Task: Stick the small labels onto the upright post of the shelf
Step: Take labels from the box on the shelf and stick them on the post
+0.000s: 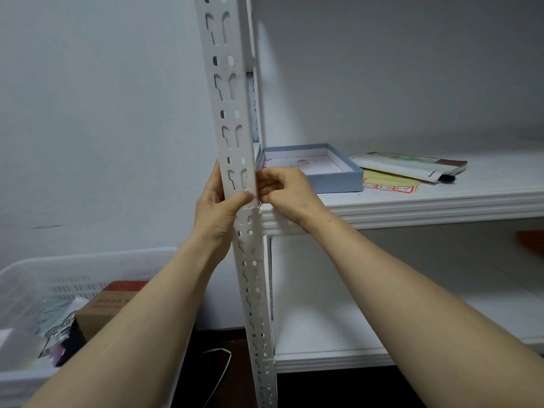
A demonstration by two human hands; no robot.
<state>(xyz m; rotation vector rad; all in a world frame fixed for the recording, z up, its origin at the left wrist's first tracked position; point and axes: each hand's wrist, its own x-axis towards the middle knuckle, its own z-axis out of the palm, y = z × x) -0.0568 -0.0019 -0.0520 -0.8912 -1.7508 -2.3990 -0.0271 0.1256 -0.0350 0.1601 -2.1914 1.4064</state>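
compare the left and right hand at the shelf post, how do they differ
The left hand grips the upright post from the left, thumb across its front; the right hand curls its fingers against the post's right edge. The left hand is outside the shelf, the right hand in front of the shelf board. Both meet the post at one height.

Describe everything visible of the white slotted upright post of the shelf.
The white slotted upright post, metal by its look, is punched with paired keyhole slots and small round holes. It runs top to bottom of the view, slightly tilted. The white ribbed shelf board meets its right side. The left hand grips it, thumb across its front; the right hand, fingers curled, touches its right edge. No label shows on it.
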